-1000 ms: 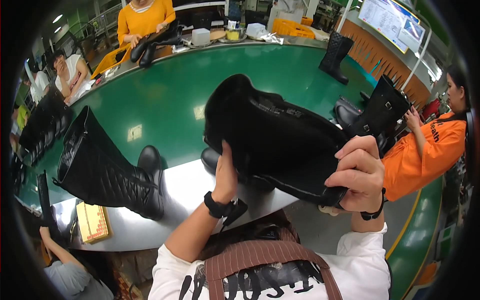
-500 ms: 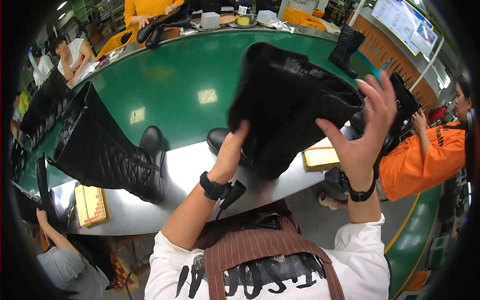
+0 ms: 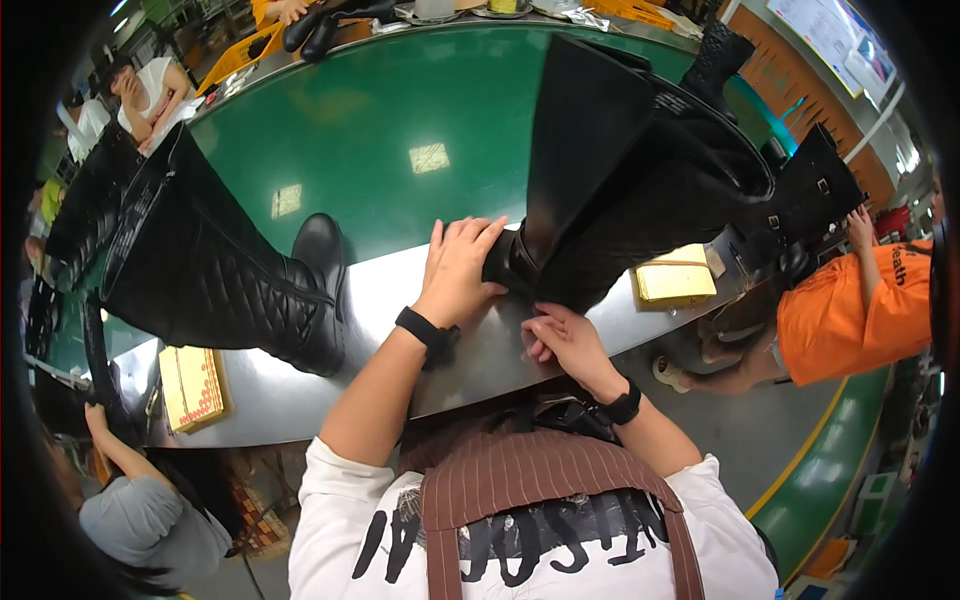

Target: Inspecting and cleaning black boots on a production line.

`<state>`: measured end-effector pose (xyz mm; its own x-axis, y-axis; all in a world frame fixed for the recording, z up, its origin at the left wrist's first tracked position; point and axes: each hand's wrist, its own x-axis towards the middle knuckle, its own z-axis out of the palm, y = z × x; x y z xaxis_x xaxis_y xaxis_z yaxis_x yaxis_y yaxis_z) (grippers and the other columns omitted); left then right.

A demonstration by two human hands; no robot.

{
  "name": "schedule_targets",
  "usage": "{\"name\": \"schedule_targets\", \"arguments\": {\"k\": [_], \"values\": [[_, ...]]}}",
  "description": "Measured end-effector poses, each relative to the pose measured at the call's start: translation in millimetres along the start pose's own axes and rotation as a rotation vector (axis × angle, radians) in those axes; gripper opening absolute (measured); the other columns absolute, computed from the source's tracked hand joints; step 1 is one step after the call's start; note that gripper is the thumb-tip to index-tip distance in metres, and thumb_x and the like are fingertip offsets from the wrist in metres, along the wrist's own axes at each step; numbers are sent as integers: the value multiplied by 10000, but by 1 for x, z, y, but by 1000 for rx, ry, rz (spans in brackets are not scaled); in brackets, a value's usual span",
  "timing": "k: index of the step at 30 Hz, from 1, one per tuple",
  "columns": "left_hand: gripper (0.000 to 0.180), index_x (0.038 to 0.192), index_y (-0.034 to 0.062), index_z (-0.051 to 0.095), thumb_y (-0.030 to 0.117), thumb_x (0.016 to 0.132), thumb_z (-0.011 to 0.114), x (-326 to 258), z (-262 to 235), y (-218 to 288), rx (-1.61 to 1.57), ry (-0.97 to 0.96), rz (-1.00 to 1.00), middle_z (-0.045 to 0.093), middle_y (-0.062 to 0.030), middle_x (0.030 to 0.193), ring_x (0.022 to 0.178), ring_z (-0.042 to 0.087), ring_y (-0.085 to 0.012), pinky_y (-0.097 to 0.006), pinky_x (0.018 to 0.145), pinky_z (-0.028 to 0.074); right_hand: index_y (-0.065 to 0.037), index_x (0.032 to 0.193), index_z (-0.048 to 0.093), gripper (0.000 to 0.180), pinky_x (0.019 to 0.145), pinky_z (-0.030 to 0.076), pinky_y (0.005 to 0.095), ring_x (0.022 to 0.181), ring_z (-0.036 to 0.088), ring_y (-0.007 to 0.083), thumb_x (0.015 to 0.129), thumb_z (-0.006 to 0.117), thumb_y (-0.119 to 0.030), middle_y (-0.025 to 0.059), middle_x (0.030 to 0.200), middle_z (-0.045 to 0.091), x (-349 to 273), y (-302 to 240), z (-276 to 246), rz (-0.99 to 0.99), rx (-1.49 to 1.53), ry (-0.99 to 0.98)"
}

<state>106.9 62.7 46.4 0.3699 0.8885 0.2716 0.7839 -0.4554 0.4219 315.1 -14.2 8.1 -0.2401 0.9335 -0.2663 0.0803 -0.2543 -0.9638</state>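
A tall black boot [image 3: 640,180] stands on the metal edge of the table in front of me, its shaft leaning right and its top opening wide. Over its foot lies my left hand [image 3: 462,268], fingers stretched to the far side and thumb near the ankle, holding it. The toe is hidden beneath that hand. Low at the boot's near side is my right hand [image 3: 568,345], fingers curled in and fingertips at the ankle; whatever they pinch is too small to make out. Another quilted black boot [image 3: 215,265] stands to my left.
Yellow card stacks lie on the metal edge at left [image 3: 192,390] and right [image 3: 676,278]. Beyond is the green tabletop [image 3: 370,130]. A quilted boot [image 3: 716,65] stands far right. At right, a person in orange [image 3: 850,310] handles a buckled boot [image 3: 815,185]; others sit at left.
The boot has come down onto the metal edge and its shaft has opened out. My right hand has dropped from the top opening to the ankle; my left has moved onto the foot.
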Motion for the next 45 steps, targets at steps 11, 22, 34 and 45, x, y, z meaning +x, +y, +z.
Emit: {"name": "schedule_targets", "arguments": {"k": [11, 22, 34, 45], "values": [[794, 1225, 18, 527, 284, 557, 861, -3, 11, 14, 101, 147, -8, 568, -121, 1085, 1053, 510, -328, -414, 920, 426, 36, 856, 617, 306, 493, 478, 237, 572, 617, 104, 962, 573, -248, 69, 732, 646, 37, -12, -21, 60, -23, 53], [889, 1277, 30, 465, 276, 531, 881, -2, 15, 19, 96, 32, -72, 577, -126, 1195, 1097, 538, -318, -419, 910, 428, 11, 850, 654, 253, 475, 396, 193, 491, 498, 52, 963, 569, -198, 50, 709, 631, 22, -31, -8, -33, 316, 115], [868, 1261, 63, 469, 285, 534, 889, -6, 15, 20, 76, 48, -106, 568, -93, 1167, 1062, 538, -293, -412, 878, 404, 39, 840, 645, 312, 447, 432, 208, 462, 536, 108, 981, 546, -221, 96, 703, 621, -12, -154, -1, -386, 301, 149], [870, 1260, 77, 482, 315, 529, 887, -3, 19, 23, 100, 60, -95, 553, -84, 1144, 1040, 530, -287, -407, 869, 399, 32, 962, 641, 296, 534, 493, 220, 556, 607, 110, 996, 527, -239, 90, 794, 656, -30, -229, -27, -685, 162, 100]]}}
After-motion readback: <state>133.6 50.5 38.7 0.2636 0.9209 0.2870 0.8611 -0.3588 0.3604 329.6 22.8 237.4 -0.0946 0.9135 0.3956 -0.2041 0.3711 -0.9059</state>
